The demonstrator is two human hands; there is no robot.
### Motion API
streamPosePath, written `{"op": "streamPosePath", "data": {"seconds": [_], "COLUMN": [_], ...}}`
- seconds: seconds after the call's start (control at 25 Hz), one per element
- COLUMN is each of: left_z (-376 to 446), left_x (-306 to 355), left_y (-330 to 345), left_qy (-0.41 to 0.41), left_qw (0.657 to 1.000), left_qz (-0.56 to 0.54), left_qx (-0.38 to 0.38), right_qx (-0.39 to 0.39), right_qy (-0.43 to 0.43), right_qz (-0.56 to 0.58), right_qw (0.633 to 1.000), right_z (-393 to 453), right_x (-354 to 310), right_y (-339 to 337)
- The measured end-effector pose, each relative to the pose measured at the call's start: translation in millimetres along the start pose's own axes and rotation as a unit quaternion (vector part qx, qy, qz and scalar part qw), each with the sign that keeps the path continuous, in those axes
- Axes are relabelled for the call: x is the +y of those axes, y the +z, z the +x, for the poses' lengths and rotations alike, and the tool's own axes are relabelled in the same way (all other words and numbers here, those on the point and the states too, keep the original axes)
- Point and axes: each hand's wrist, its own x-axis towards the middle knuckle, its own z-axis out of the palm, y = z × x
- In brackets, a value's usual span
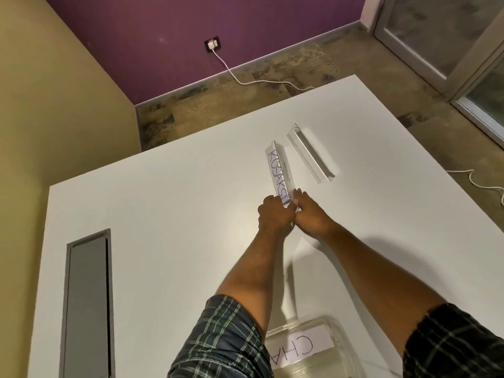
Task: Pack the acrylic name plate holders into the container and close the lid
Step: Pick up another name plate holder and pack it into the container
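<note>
An acrylic name plate holder with a handwritten paper insert (pixel 278 167) lies on the white table (pixel 169 203), pointing away from me. My left hand (pixel 274 217) and my right hand (pixel 311 211) both grip its near end, fingers closed around it. A second, empty clear holder (pixel 309 156) lies just to its right, apart from both hands. The clear container (pixel 331 327) sits at the table's near edge between my forearms, with a lettered holder (pixel 297 350) inside. No lid is discernible.
A grey recessed cable hatch (pixel 87 304) is set into the table at the left. Beyond the far table edge is bare floor with a white cable (pixel 245 81) running to a wall socket. Glass doors stand at the far right.
</note>
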Motion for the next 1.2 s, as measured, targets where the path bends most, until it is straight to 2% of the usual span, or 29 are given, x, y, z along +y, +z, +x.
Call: {"op": "streamPosePath", "data": {"seconds": [0.08, 0.2, 0.4, 0.52, 0.6, 0.68, 0.88, 1.0, 1.12, 1.2], "left_z": [2, 1, -8, -14, -18, -21, -27, -32, -38, -42], "left_x": [0, -8, -13, -16, -22, -26, -30, -30, -34, -39], "left_y": [2, -1, -3, -3, -6, -8, -15, -20, -22, -25], "left_qy": [0.002, -0.005, -0.031, -0.056, -0.078, -0.095, -0.092, -0.063, -0.033, -0.022], "left_qw": [1.0, 0.994, 0.979, 0.96, 0.937, 0.927, 0.95, 0.98, 0.995, 0.997], "left_qz": [-0.01, -0.108, -0.195, -0.271, -0.337, -0.359, -0.291, -0.175, -0.076, -0.046], "left_qx": [0.007, 0.033, 0.048, 0.048, 0.046, 0.051, 0.071, 0.069, 0.064, 0.051], "right_qx": [-0.014, -0.029, -0.043, -0.026, -0.04, -0.061, -0.078, -0.095, -0.123, -0.079], "right_qy": [0.003, 0.011, 0.007, 0.003, -0.001, -0.003, 0.004, 0.015, 0.05, 0.046], "right_qz": [-0.028, 0.013, 0.208, 0.239, 0.249, 0.26, 0.296, 0.319, 0.333, 0.301], "right_qw": [1.0, 0.999, 0.977, 0.971, 0.968, 0.964, 0.952, 0.943, 0.934, 0.949], "right_z": [2, -2, -19, -30, -41, -50, -64, -71, -74, -75], "right_x": [0, 0, -5, -11, -14, -14, -10, -8, -4, -2], "right_y": [5, 5, 14, 21, 26, 31, 42, 46, 38, 26]}}
